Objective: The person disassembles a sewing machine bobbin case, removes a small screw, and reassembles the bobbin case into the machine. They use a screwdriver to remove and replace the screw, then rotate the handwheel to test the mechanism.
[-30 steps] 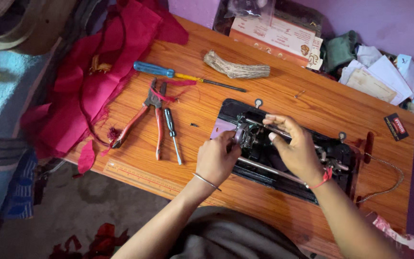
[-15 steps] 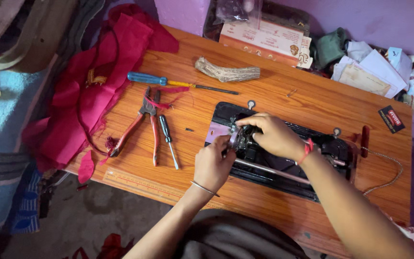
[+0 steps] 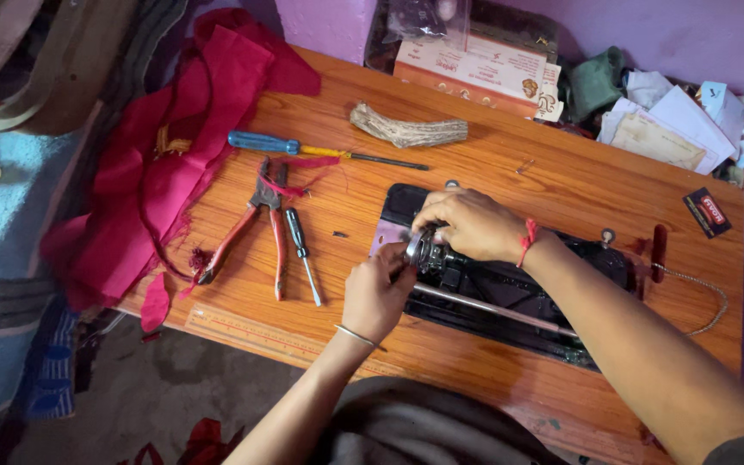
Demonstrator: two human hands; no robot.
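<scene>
Both hands have closed in: left hand (image 3: 378, 293) and right hand (image 3: 468, 224) now pinch the round metal part (image 3: 421, 248) over the black sewing machine underside (image 3: 510, 288).

A: How is the scene lit?

B: Soft, even light falls from above. The wooden table (image 3: 561, 172) is the brightest area, a warm orange with a faint sheen and no harsh glare. Shadows are weak; a mild one sits under the left hand (image 3: 378, 293) and the right hand (image 3: 468, 226).

A: Is it sharp?

B: Mostly. The screwdriver (image 3: 303, 149) and pliers (image 3: 256, 228) have clear edges. The black machine (image 3: 510, 284) in the table opening is dark, so its detail is hard to read.

A: And the edges?

B: The floor (image 3: 157, 387) at the lower left is dim. The forearm nearest the camera looks soft, and the corners bend slightly from the wide lens.
</scene>
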